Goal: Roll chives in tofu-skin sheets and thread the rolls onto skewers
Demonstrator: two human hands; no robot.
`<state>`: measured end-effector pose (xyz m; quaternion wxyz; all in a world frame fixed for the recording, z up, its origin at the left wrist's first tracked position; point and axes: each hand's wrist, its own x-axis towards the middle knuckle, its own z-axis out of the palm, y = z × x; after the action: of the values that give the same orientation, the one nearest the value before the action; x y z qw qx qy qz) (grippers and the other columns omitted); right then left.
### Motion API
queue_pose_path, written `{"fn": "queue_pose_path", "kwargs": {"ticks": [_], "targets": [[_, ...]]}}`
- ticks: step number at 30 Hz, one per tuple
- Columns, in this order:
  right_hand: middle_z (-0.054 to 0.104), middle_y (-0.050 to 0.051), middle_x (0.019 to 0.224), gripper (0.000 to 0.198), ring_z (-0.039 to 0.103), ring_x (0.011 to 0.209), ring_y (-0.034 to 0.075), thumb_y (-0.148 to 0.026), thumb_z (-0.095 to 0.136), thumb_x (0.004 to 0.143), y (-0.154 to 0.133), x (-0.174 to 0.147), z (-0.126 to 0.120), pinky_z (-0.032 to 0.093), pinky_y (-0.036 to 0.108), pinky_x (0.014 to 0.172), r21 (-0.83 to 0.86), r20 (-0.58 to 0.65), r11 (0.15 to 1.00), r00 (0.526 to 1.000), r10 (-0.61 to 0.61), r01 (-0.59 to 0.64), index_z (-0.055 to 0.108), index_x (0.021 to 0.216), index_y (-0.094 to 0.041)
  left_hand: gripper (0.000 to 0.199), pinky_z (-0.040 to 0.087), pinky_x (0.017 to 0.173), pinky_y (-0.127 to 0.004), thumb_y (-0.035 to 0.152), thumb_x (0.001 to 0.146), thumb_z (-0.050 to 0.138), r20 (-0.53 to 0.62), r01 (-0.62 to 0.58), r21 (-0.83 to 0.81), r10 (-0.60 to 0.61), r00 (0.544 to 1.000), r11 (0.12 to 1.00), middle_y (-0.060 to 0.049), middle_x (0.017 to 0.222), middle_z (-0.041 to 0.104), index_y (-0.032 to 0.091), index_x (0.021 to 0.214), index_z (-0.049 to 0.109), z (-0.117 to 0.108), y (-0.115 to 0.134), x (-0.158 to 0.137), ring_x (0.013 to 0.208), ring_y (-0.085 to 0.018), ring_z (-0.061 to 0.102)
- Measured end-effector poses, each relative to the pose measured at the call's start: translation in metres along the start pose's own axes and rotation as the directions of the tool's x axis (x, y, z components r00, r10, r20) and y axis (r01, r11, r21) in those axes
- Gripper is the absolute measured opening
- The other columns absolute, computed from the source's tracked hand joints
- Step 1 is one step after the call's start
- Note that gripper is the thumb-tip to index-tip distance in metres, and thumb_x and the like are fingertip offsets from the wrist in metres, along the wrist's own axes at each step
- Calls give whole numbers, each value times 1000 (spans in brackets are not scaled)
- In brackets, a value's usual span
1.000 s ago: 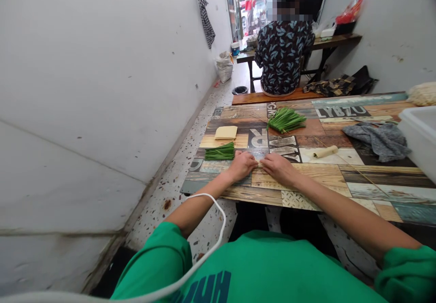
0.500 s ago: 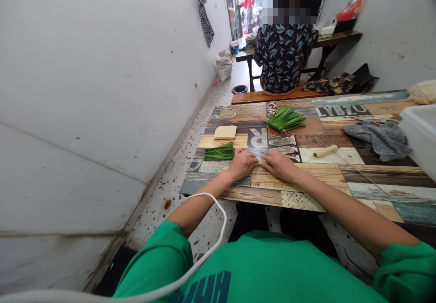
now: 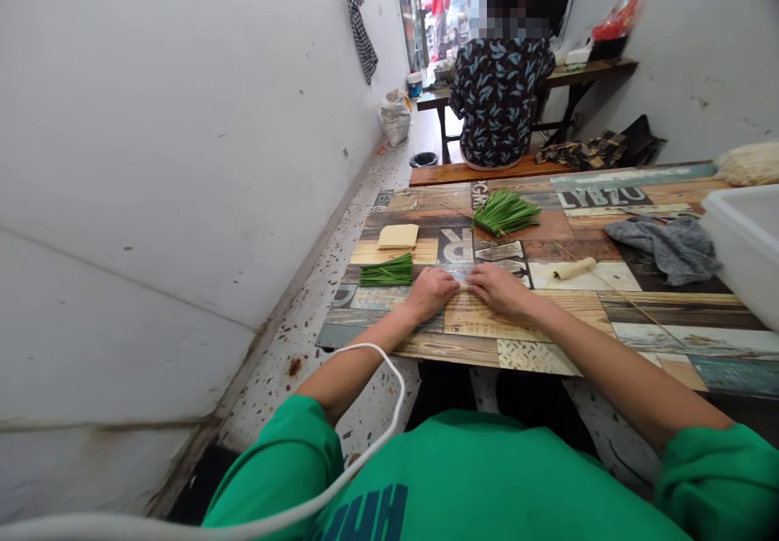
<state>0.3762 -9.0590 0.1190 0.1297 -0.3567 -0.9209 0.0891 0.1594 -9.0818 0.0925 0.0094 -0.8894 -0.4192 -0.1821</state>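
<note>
My left hand (image 3: 433,291) and my right hand (image 3: 496,288) meet over the table, fingers closed on a small pale tofu skin roll (image 3: 464,286). Most of this roll is hidden under my fingers. Just left of my left hand lies a trimmed bundle of green chives (image 3: 387,270). Behind it is a stack of flat, pale yellow tofu skin sheets (image 3: 398,237). A larger bunch of chives (image 3: 504,213) rests farther back, beside some thin skewers. To the right of my right hand, a finished-looking tofu skin roll (image 3: 574,268) lies by a thin skewer (image 3: 639,308).
The wood-patterned table (image 3: 548,354) also bears a grey cloth (image 3: 666,247) and a white plastic tub (image 3: 746,241) at the right. A white cable (image 3: 398,395) hangs across my left arm. Beyond the table, a person (image 3: 502,103) sits on a bench, back turned.
Both hands stay on the small roll, with only slight finger movement. The whole view has shifted a little, so the table and its things sit slightly farther left.
</note>
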Motion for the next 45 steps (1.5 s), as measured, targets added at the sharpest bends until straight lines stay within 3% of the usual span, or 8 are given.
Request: {"fn": "queue_pose_path", "kwargs": {"ticks": [2,4,7,9,15,21,29,45], "targets": [[66,13,98,27,57,92,22,-25,49,93,18,-32,-13,41,31,78,-67,-139,986,980,140,-151,70,105,-14,25,42,77,-30,33,96,54,-24,-17,-36,16,1000,999,-6,90,71,19,89,73,3,-2,1,83,-16,59],[66,17,100,27,57,93,25,-24,48,93,42,-75,-29,41,34,78,-198,-254,901,908,333,-386,70,102,-11,25,43,77,-28,33,96,53,-59,-25,-72,21,998,997,-6,89,70,18,89,73,6,-2,1,81,-15,59],[65,20,96,27,58,85,28,-25,50,90,76,-133,-49,40,36,70,-410,-258,661,775,577,-629,70,100,-9,30,44,75,-27,33,97,50,-95,-38,-75,31,995,996,-6,84,68,17,84,72,8,1,2,78,-15,58],[65,19,93,27,60,83,27,-25,48,91,90,-156,-54,40,35,68,-456,-226,599,737,637,-658,70,95,-10,32,43,73,-27,31,98,49,-108,-52,-51,46,993,997,-6,81,67,16,80,71,9,5,2,76,-15,56],[68,13,87,25,62,79,23,-22,45,89,94,-172,-49,44,32,69,-278,-334,722,769,545,-633,68,87,-13,28,42,72,-28,28,96,52,-130,18,3,-17,991,1000,-7,79,66,15,78,70,11,17,1,75,-16,55],[70,12,88,27,64,79,23,-31,45,90,38,-190,-64,48,34,73,-45,-538,879,753,379,-474,68,91,-16,26,41,71,-28,28,95,55,-105,137,4,-136,985,991,-6,81,67,16,79,71,12,25,1,77,-17,56],[69,8,83,26,64,76,20,-29,43,92,-42,-158,-10,50,31,70,170,-372,934,858,355,-313,67,86,-18,26,41,73,-28,27,95,54,-56,158,9,-157,986,987,-7,82,67,15,79,71,8,29,3,78,-17,56],[67,8,83,23,64,78,21,-25,44,94,-52,-152,14,49,32,70,103,-351,936,868,350,-336,66,89,-19,34,40,73,-29,27,98,46,-11,124,88,-123,992,988,-8,80,64,14,76,68,1,29,5,78,-18,54]]}}
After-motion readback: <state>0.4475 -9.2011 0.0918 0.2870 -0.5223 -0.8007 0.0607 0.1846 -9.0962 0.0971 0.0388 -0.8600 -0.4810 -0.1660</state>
